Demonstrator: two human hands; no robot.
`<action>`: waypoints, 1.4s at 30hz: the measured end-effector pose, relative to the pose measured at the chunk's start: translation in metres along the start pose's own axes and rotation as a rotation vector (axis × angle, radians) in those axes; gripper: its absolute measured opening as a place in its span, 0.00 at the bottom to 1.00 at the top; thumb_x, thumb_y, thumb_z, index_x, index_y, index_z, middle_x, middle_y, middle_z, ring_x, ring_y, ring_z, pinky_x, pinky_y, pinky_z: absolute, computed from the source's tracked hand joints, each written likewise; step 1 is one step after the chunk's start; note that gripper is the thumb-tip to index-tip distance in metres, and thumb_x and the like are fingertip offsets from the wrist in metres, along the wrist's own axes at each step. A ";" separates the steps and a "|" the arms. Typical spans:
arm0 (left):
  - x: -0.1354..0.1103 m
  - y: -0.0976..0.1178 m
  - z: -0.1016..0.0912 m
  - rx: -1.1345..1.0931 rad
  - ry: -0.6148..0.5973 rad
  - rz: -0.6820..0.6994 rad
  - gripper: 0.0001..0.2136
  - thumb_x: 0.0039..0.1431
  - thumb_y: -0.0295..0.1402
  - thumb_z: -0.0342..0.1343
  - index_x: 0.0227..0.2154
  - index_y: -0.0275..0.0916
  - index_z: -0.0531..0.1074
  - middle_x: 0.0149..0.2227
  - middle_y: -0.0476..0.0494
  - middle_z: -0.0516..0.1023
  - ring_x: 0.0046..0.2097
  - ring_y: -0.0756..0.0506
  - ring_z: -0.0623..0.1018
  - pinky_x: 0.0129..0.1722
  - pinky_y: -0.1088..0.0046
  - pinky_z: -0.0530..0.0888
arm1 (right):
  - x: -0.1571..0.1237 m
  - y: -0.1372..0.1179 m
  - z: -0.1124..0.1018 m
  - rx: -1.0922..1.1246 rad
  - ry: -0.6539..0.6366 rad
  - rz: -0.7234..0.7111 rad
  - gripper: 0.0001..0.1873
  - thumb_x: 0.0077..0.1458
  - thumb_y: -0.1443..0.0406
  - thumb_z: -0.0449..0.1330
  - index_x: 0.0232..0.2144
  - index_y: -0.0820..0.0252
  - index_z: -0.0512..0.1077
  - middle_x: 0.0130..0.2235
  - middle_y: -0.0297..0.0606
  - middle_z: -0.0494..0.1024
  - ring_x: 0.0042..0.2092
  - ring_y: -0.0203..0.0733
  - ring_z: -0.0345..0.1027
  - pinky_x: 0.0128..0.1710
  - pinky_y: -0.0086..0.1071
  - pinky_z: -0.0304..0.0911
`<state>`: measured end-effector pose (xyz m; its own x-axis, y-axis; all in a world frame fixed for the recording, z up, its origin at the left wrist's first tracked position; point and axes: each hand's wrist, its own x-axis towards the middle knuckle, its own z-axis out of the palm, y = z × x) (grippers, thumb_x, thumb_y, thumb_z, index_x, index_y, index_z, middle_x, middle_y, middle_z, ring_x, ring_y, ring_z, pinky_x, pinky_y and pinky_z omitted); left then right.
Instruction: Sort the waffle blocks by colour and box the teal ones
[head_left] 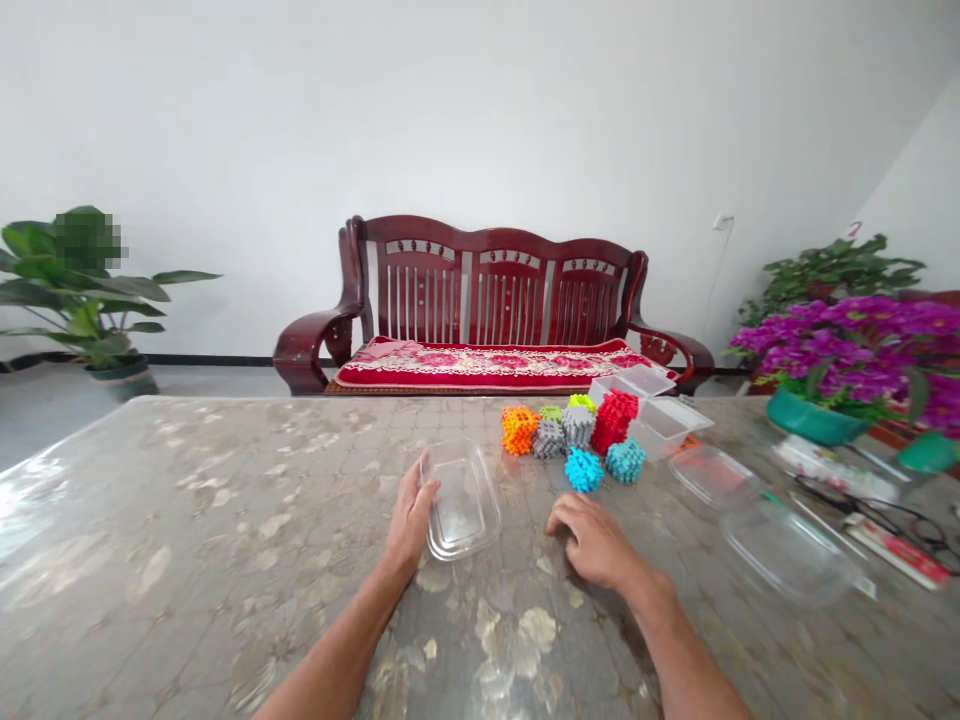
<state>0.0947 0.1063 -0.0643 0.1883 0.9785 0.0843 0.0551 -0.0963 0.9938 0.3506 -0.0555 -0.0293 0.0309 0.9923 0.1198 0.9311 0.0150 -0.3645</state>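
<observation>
My left hand grips the left edge of a clear plastic container that rests on the marbled table. My right hand lies knuckles-up on the table to the right of the container, fingers curled, with nothing visible in it. Just beyond the right hand sits a cluster of spiky block cubes: a light blue one, a teal one, an orange one, grey ones, green ones and a red stack.
More clear containers and lids lie at the right, with open boxes behind the cubes. A purple flower pot, glasses and small items sit at the far right. A red wooden bench stands behind the table.
</observation>
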 end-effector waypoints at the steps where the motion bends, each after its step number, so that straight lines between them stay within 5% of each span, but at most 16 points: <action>1: 0.001 -0.001 0.000 0.012 -0.002 0.015 0.28 0.60 0.39 0.49 0.63 0.38 0.63 0.66 0.36 0.65 0.64 0.38 0.67 0.61 0.58 0.66 | -0.001 0.008 -0.003 0.017 -0.016 0.006 0.23 0.39 0.81 0.50 0.32 0.57 0.76 0.40 0.36 0.77 0.47 0.41 0.66 0.47 0.31 0.56; 9: 0.007 -0.001 0.005 0.093 -0.075 0.088 0.27 0.59 0.40 0.48 0.60 0.37 0.65 0.63 0.37 0.69 0.63 0.39 0.68 0.63 0.57 0.63 | -0.005 0.038 -0.020 -0.076 -0.007 0.257 0.16 0.37 0.79 0.51 0.21 0.58 0.74 0.30 0.33 0.77 0.36 0.38 0.68 0.36 0.29 0.52; 17: 0.006 0.013 0.004 0.183 -0.163 0.080 0.24 0.56 0.39 0.49 0.55 0.40 0.70 0.59 0.40 0.75 0.61 0.37 0.71 0.63 0.55 0.63 | -0.008 0.037 -0.021 -0.184 0.251 0.404 0.15 0.48 0.76 0.50 0.21 0.56 0.72 0.29 0.32 0.77 0.31 0.37 0.66 0.29 0.31 0.46; 23: 0.012 0.013 0.001 0.210 -0.239 0.089 0.24 0.54 0.40 0.50 0.53 0.42 0.73 0.57 0.42 0.77 0.61 0.37 0.72 0.64 0.56 0.63 | -0.008 0.044 -0.018 -0.168 0.454 0.454 0.15 0.50 0.74 0.51 0.32 0.54 0.74 0.37 0.35 0.78 0.37 0.40 0.70 0.34 0.31 0.55; 29: 0.015 0.014 0.002 0.198 -0.307 0.081 0.24 0.53 0.43 0.52 0.52 0.42 0.76 0.58 0.43 0.77 0.61 0.36 0.72 0.65 0.55 0.62 | -0.003 0.047 -0.007 -0.077 0.565 0.376 0.16 0.49 0.72 0.50 0.37 0.56 0.74 0.40 0.38 0.78 0.40 0.43 0.71 0.40 0.35 0.63; 33: 0.014 0.019 0.002 0.200 -0.322 0.086 0.22 0.52 0.44 0.55 0.48 0.43 0.80 0.55 0.44 0.79 0.60 0.35 0.73 0.64 0.56 0.63 | 0.003 0.030 0.005 0.061 0.575 0.094 0.23 0.47 0.74 0.50 0.43 0.58 0.74 0.45 0.42 0.77 0.47 0.47 0.72 0.50 0.41 0.67; 38: 0.011 0.026 0.001 0.241 -0.393 0.108 0.20 0.54 0.44 0.55 0.47 0.45 0.81 0.52 0.46 0.81 0.56 0.36 0.77 0.61 0.57 0.68 | 0.010 -0.008 0.017 0.074 0.428 -0.267 0.40 0.45 0.79 0.50 0.60 0.51 0.67 0.65 0.40 0.64 0.67 0.47 0.55 0.66 0.51 0.54; 42: 0.012 0.025 0.001 0.218 -0.432 0.124 0.19 0.54 0.46 0.56 0.45 0.45 0.82 0.50 0.47 0.83 0.54 0.37 0.78 0.61 0.58 0.69 | 0.018 -0.029 0.022 0.050 0.310 -0.358 0.37 0.50 0.78 0.54 0.61 0.48 0.66 0.69 0.39 0.57 0.71 0.50 0.43 0.67 0.56 0.52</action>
<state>0.0991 0.1151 -0.0381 0.5927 0.7968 0.1173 0.2021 -0.2881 0.9360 0.3166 -0.0355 -0.0372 -0.1751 0.8402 0.5131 0.8844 0.3632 -0.2929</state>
